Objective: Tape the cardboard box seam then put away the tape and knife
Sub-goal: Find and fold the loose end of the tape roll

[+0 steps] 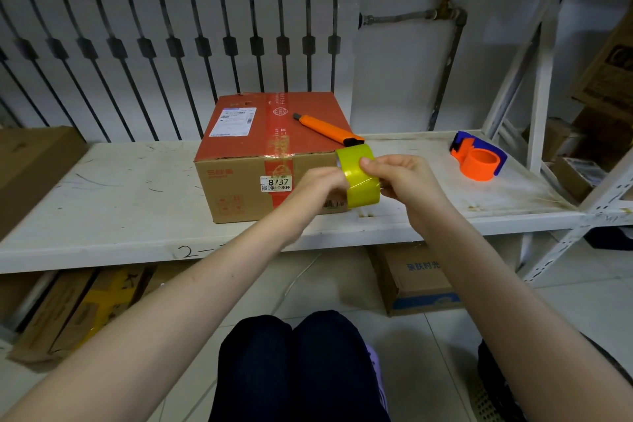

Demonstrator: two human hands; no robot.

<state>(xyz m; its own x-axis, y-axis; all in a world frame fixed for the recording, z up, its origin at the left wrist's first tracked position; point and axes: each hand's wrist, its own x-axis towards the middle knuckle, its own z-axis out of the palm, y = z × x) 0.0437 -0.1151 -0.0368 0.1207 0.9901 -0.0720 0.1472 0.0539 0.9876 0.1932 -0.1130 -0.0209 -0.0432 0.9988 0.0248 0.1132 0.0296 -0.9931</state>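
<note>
A cardboard box [246,151] with a red top and a red strip down its middle seam stands on the white shelf [113,202]. An orange utility knife [327,129] lies on the box's top right corner. Both hands hold a yellow-green tape roll [361,181] in front of the box's right front corner. My left hand [323,183] grips the roll's left side. My right hand [400,178] holds its right side, thumb pressed on the outer face near the top.
An orange and blue tape dispenser [479,159] sits on the shelf at the right. White rack uprights [544,86] rise at the right edge. A brown box [30,168] lies at the shelf's left. Cartons [414,281] sit on the floor below.
</note>
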